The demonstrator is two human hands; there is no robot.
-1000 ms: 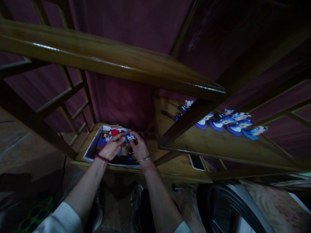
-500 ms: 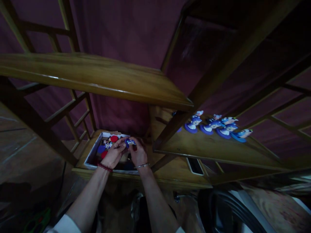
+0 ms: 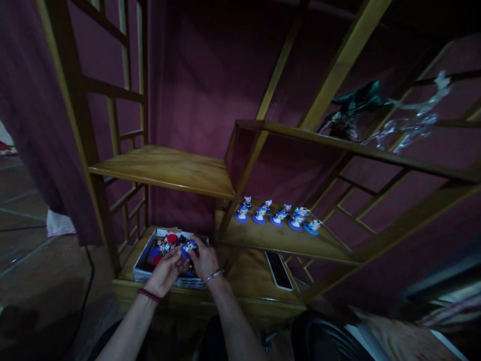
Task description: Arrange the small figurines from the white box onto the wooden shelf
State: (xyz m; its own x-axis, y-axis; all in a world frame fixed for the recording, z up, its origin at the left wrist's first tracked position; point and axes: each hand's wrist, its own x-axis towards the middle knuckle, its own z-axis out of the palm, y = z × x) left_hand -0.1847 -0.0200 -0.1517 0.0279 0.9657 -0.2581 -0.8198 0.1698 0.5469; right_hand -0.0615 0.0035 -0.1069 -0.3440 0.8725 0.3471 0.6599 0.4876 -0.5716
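A small figurine (image 3: 190,246) with purple hair and a round purple base is held over a box, tilted on its side. My right hand (image 3: 205,261) pinches it from the right, a silver bangle on the wrist. From the left, my left hand (image 3: 167,271) has its fingers closed at the figurine's base; a red bead bracelet circles that wrist. Below both hands, the white open box (image 3: 143,273) holds several jumbled figurines with red and purple bases, partly hidden by my hands.
Several similar figurines (image 3: 278,217) stand in two rows on a wooden shelf (image 3: 259,235) to the right. A phone (image 3: 278,271) lies on the lower board. Another shelf board (image 3: 169,168) juts out above the box. A glass deer ornament (image 3: 409,123) stands higher at right.
My view has drawn back and lifted, showing more of the shelving and the row of figurines. The figurine stays between my hands above the box, now turned more to show its front.
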